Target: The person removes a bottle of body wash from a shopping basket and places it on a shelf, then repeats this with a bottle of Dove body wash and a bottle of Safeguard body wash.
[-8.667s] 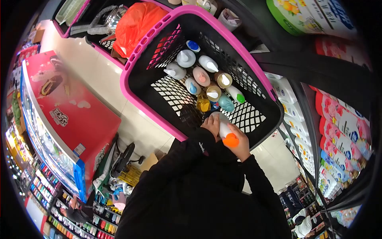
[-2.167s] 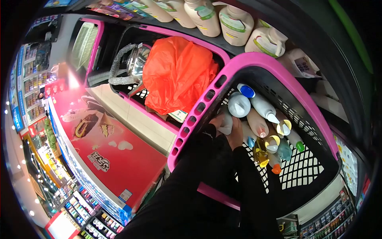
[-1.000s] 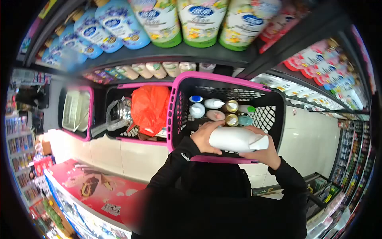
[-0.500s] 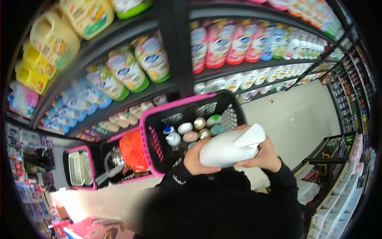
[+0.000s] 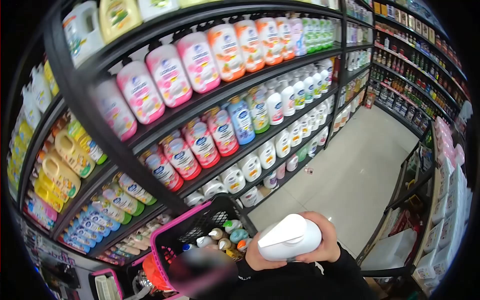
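Note:
A large white pump bottle (image 5: 292, 240) is held between both hands in front of my body, its white pump head toward the camera. My left hand (image 5: 256, 257) wraps the bottle's left side, and my right hand (image 5: 326, 240) grips its right side with the fingers round the far edge. Just left of the hands stands a black basket with a pink rim (image 5: 159, 232). Inside it are several upright bottles, among them a green-capped bottle (image 5: 232, 226) and a teal-topped one (image 5: 239, 236). The bottle's label is turned out of view.
Shelves hold rows of pink pump bottles (image 5: 167, 75), orange ones (image 5: 226, 52) and red-and-white bottles (image 5: 201, 142). A second basket with an orange-red bag (image 5: 154, 272) stands at lower left, beside a basket with a pale tray (image 5: 106, 287). Low shelves with white packs (image 5: 440, 220) line the right.
The view has swung up and right, bringing more shelves in. The bottle remains in both hands, its pump head now pointing left instead of right.

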Demonstrator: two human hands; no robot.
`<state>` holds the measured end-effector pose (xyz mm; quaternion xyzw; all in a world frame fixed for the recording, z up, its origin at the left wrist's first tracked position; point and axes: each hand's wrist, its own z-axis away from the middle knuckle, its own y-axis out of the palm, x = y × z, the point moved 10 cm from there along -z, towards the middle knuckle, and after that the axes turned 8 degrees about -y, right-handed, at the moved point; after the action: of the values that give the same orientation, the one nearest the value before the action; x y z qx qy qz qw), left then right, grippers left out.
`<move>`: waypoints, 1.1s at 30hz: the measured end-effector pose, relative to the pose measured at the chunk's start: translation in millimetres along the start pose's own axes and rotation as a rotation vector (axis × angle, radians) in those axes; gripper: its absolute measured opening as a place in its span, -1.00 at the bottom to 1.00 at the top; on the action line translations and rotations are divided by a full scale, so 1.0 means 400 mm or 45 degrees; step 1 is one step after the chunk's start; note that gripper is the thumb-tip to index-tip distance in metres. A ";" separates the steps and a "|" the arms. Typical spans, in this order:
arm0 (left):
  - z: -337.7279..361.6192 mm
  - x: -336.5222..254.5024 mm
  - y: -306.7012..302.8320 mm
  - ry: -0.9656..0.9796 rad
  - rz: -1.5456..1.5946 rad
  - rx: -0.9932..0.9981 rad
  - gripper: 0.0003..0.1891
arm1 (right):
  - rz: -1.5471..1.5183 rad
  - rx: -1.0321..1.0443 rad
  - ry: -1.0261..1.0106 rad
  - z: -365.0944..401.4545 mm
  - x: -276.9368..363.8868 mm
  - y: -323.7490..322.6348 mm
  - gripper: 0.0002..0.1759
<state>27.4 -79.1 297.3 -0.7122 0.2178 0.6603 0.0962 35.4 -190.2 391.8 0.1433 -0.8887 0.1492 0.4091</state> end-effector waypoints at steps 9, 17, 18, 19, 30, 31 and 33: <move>-0.225 0.110 0.214 -0.100 -0.201 0.356 -0.15 | 0.190 -0.432 -0.064 0.120 0.017 -0.308 -0.17; -0.478 0.192 0.291 -0.104 -0.236 0.515 -0.12 | 0.238 -0.710 -0.010 0.154 -0.122 -0.535 -0.11; -0.516 0.201 0.292 -0.097 -0.234 0.521 -0.12 | 0.208 -0.759 -0.014 0.146 -0.149 -0.568 -0.10; -0.557 0.207 0.287 -0.124 -0.225 0.500 -0.12 | 0.216 -0.760 -0.019 0.130 -0.175 -0.595 -0.10; -0.995 0.210 0.279 -0.085 -0.368 0.562 -0.13 | 0.116 -0.885 -0.127 -0.056 -0.386 -0.911 -0.09; -1.024 0.214 0.279 -0.075 -0.376 0.557 -0.13 | 0.113 -0.897 -0.123 -0.065 -0.398 -0.933 -0.09; -1.086 0.222 0.285 -0.067 -0.396 0.557 -0.12 | 0.175 -0.844 -0.114 -0.096 -0.419 -0.979 -0.09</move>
<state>370.9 -381.2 274.7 -0.6820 0.2408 0.5930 0.3539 313.9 -511.3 344.5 -0.0512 -0.9136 -0.1269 0.3829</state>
